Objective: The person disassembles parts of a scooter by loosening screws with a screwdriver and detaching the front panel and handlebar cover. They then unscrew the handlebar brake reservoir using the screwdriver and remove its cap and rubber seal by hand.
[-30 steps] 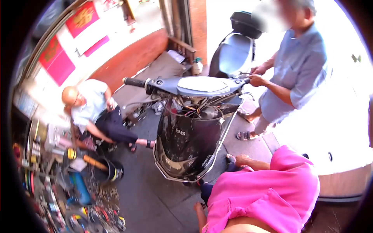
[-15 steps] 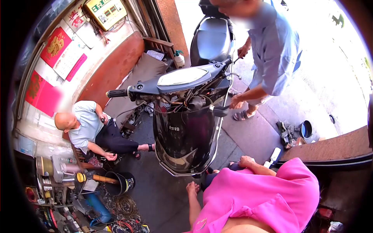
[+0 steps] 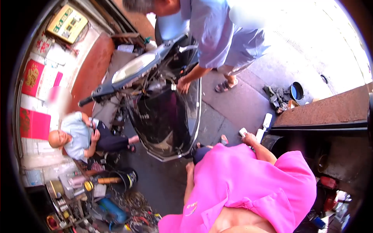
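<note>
My right hand (image 3: 251,139) is closed on a small white object (image 3: 243,132), whose kind I cannot make out. Close beside that hand lie white plastic pieces, among them a white bottle-like container (image 3: 267,121). Low on my other side, my left hand (image 3: 190,167) hangs near my knee, close to the scooter's front; its fingers are not clear. The dark scooter (image 3: 163,120) stands before me with its front opened up and wiring exposed below the handlebar (image 3: 128,73). Another person (image 3: 217,35) leans over it, a hand (image 3: 183,84) on its side.
A second person (image 3: 79,136) sits at the left by the wall. Tools and a black bucket (image 3: 128,179) crowd the lower left, with coiled cables (image 3: 134,200). A dark basin (image 3: 297,91) and rags (image 3: 276,97) lie right of the doorway.
My view has shifted, and the scooter appears further left with its handlebar turned. My right hand now has a white object in it. The standing person leans closer over the scooter.
</note>
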Demonstrator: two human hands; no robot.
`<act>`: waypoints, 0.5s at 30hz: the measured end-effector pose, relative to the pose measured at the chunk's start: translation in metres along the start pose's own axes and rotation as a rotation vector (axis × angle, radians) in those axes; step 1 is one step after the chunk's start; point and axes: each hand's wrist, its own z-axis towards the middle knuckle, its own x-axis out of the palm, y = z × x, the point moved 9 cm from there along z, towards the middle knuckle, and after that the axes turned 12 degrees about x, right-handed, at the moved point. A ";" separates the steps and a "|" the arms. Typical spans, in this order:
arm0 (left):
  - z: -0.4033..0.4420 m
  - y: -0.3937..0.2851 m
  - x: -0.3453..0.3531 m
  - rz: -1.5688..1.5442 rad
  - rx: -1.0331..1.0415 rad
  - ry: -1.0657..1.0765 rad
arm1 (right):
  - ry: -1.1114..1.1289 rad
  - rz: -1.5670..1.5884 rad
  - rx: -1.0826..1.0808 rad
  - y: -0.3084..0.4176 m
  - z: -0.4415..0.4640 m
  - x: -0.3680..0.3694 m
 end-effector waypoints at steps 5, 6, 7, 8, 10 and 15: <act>-0.032 -0.009 -0.008 -0.236 -0.285 -0.146 | 0.060 0.020 0.054 -0.014 -0.003 0.020; -0.043 -0.014 -0.010 -0.273 -0.324 -0.168 | 0.107 -0.021 0.048 -0.014 -0.004 0.026; -0.050 -0.018 -0.012 -0.310 -0.357 -0.193 | 0.148 -0.059 0.043 -0.015 -0.004 0.029; -0.056 -0.020 -0.014 -0.345 -0.385 -0.222 | 0.184 -0.093 0.037 -0.016 -0.002 0.033; -0.067 -0.021 -0.017 -0.342 -0.402 -0.277 | 0.124 -0.072 0.032 -0.017 -0.001 0.031; -0.067 0.000 -0.003 -0.304 -0.408 -0.175 | 0.088 0.005 0.011 -0.003 -0.022 0.003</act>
